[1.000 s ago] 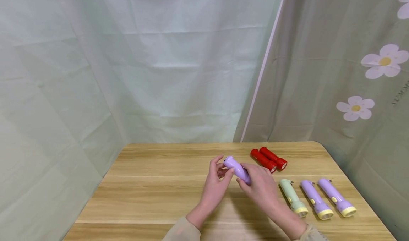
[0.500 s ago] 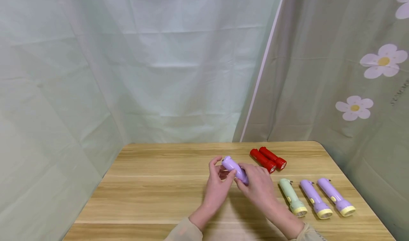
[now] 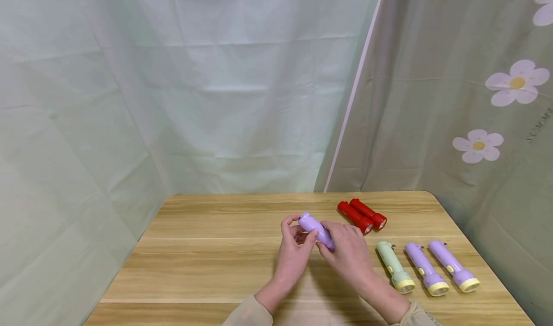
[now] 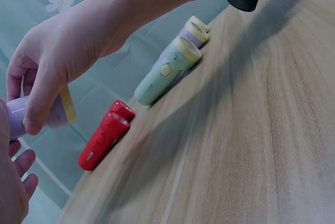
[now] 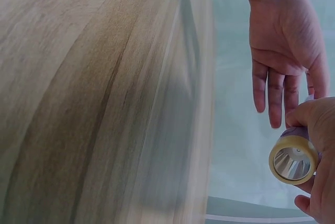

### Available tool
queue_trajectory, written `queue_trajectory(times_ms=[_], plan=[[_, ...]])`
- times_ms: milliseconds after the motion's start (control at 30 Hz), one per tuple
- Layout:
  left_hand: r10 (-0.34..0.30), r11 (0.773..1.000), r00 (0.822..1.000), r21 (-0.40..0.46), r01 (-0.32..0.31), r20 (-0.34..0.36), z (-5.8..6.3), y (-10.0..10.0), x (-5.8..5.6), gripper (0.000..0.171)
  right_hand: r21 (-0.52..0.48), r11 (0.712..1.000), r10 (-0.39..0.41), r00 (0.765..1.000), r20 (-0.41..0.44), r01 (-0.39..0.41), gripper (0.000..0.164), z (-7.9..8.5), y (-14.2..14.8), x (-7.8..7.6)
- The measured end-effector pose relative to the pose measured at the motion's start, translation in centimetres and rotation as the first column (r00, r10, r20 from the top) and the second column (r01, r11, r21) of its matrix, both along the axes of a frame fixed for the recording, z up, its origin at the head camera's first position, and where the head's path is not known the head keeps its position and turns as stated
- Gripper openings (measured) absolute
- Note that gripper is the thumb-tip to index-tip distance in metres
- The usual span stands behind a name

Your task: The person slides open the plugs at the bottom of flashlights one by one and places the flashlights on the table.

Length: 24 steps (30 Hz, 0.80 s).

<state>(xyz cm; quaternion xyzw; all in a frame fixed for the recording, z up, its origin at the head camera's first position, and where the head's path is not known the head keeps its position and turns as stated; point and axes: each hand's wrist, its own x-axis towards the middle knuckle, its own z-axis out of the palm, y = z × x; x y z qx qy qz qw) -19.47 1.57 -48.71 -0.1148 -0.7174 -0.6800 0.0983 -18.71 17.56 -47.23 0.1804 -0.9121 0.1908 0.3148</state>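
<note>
Two hands are on it: left hand pinching towards the tail, right hand clamped behind the yellow rim. The lilac flashlight hangs over the table, tail between ten and eleven o'clock. Looks light, stiff, slippery-glossy; spare that lens, take the barrel!

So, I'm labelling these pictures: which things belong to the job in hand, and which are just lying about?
In the job: left hand, right hand, held purple flashlight.

Seemingly just lying on the table: two red flashlights, green flashlight, two other purple flashlights.
</note>
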Motion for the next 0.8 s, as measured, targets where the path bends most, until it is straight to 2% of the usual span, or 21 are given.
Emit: queue_trajectory(times_ms=[367, 633, 800], plan=[[-0.009, 0.996, 1.000, 0.086, 0.010, -0.012, -0.13, -0.10, 0.23, 0.053, 0.072, 0.997, 0.037, 0.993, -0.114, -0.029, 0.051, 0.08, 0.06, 0.03], [-0.011, 0.988, 1.000, 0.154, 0.015, -0.024, -0.21, 0.02, 0.39, 0.050, 0.064, 0.997, 0.062, 0.979, -0.196, -0.051, 0.049, 0.21, -0.04, 0.17], [-0.051, 0.975, 0.997, 0.213, 0.061, -0.051, -0.14, 0.02, 0.57, 0.052, 0.049, 0.997, 0.069, 0.973, -0.221, -0.060, 0.048, 0.36, -0.07, 0.31]])
